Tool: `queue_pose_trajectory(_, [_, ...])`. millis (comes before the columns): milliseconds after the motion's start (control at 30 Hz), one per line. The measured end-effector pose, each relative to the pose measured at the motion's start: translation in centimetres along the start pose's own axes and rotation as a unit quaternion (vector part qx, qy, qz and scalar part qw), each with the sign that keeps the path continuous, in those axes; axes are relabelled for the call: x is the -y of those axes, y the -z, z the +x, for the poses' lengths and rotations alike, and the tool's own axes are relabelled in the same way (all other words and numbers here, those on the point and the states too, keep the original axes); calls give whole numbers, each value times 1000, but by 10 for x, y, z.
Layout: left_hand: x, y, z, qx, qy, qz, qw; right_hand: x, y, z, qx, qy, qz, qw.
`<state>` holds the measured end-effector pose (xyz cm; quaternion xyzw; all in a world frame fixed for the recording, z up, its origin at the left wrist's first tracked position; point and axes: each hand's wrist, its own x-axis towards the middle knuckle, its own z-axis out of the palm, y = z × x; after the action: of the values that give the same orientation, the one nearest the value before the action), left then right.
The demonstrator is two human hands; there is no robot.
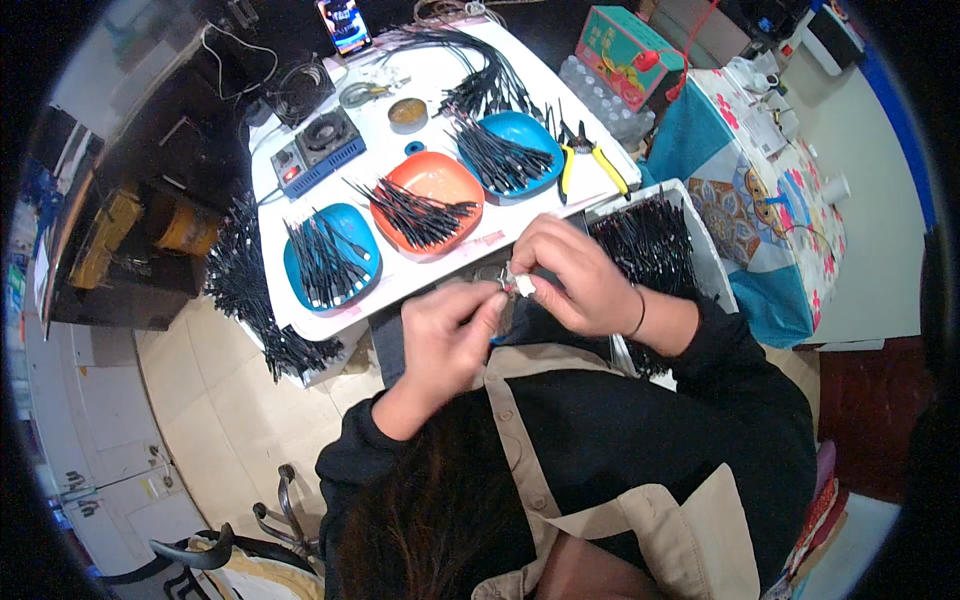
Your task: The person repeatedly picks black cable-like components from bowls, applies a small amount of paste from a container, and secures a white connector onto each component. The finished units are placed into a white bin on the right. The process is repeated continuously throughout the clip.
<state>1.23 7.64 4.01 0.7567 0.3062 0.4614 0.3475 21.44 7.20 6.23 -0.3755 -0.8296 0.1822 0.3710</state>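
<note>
My left hand point(450, 335) and my right hand point(570, 275) meet just off the front edge of the white table, both closed in a pinch. Between the right fingertips is a small crumpled white piece point(524, 284), perhaps paper or tissue. What the left fingertips grip is too small to make out. Beyond my hands, short black cables with bared or metal ends fill an orange bowl point(462, 178), a blue bowl point(373, 272) at left and another blue bowl point(545, 130) at far right. Yellow-handled wire strippers point(610, 170) lie near the right table edge.
A blue device point(320, 165) with a dark round top, a small round tin point(407, 114) and a lit phone point(344, 27) are farther back. A white box point(712, 270) of black cables stands right; a black cable heap point(245, 270) hangs left. A cloth-covered table point(740, 190) is at right.
</note>
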Motion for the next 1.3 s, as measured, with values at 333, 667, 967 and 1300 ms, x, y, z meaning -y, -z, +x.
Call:
queue_pose_trajectory(333, [32, 32, -1, 51, -166, 195, 965, -28, -25, 34, 220, -464, 505, 694])
queue_pose_trajectory(667, [50, 94, 13, -23, 377, -340, 861, -256, -3, 285, 94, 88, -345, 930])
queue_pose_trajectory(967, [83, 101, 37, -44, 461, -374, 803, -384, -37, 391, 222, 191, -441, 848])
queue_pose_trajectory(1300, [87, 96, 35, -23, 433, -388, 813, -337, -15, 404, -51, 64, -365, 928])
